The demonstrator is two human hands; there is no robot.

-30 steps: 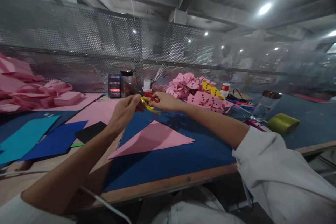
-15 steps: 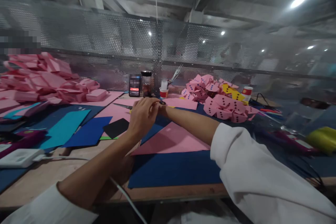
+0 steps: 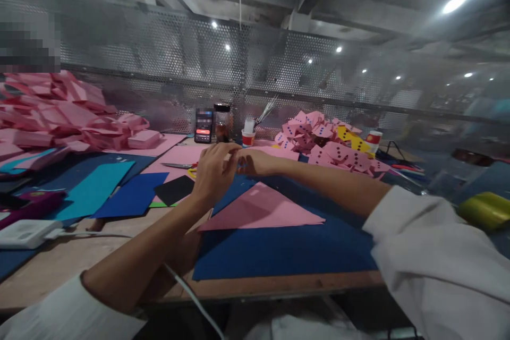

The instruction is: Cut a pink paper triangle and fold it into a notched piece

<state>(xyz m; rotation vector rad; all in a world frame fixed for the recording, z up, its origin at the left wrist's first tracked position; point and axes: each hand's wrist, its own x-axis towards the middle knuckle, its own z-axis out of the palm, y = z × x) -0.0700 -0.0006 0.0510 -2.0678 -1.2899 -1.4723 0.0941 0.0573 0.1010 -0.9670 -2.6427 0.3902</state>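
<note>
My left hand (image 3: 216, 169) is raised over the middle of the table with its fingers bent inward. Fingertip to fingertip with it is my right hand (image 3: 255, 162), also closed. A bit of blue shows between them, but what they hold is too small to make out. Below the hands lies a pink triangular sheet (image 3: 263, 207) on a dark blue mat (image 3: 279, 255). Scissors (image 3: 179, 165) with red and yellow handles rest just left of my left hand, near a black square (image 3: 174, 190).
Pink folded strips (image 3: 75, 117) are heaped at left. Dotted pink pieces (image 3: 311, 133) pile up at right. A phone (image 3: 203, 126), a jar (image 3: 222, 122) and a red-and-white cup (image 3: 248, 138) stand behind. Blue sheets (image 3: 131, 195) and a white adapter (image 3: 30, 234) with cable lie left.
My right forearm and sleeve have swung out to the right, showing more of the pink triangle and mat. Both hands stay together; the view has shifted slightly.
</note>
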